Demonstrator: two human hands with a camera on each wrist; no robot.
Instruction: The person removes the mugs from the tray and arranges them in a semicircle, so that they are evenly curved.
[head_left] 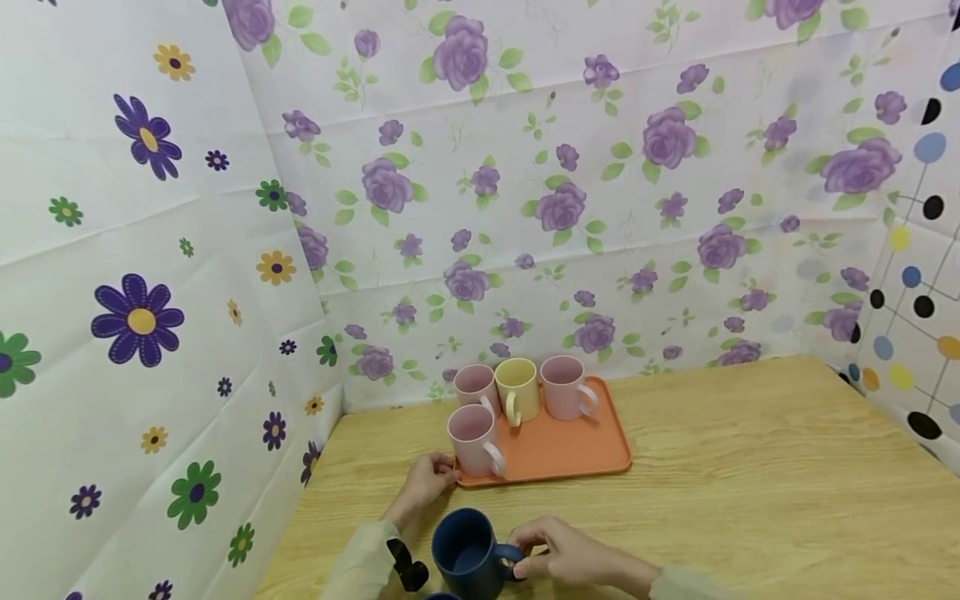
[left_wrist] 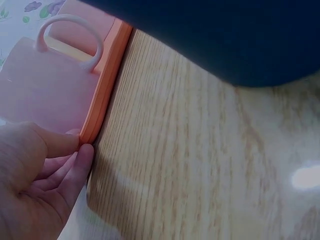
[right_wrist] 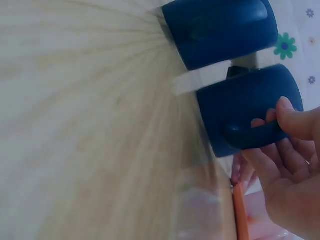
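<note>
My right hand [head_left: 566, 554] grips a dark blue mug [head_left: 467, 560] by its handle, close to the near edge of the head view. Whether the mug's base touches the table cannot be told. My left hand [head_left: 429, 483] pinches the near left corner of an orange tray [head_left: 562, 454], thumb above and fingers below in the left wrist view. On that tray stand several mugs: a pink mug [head_left: 474, 442] beside my left hand, another pink mug [head_left: 475, 383] behind it, a yellow mug [head_left: 517, 390] and a pink mug [head_left: 562, 387] along the back.
A second dark blue mug [right_wrist: 222, 32] stands beside the held one in the right wrist view. The wooden table [head_left: 735, 467] extends to the right of the tray. Flower-patterned sheets [head_left: 510, 208] rise behind and at the left.
</note>
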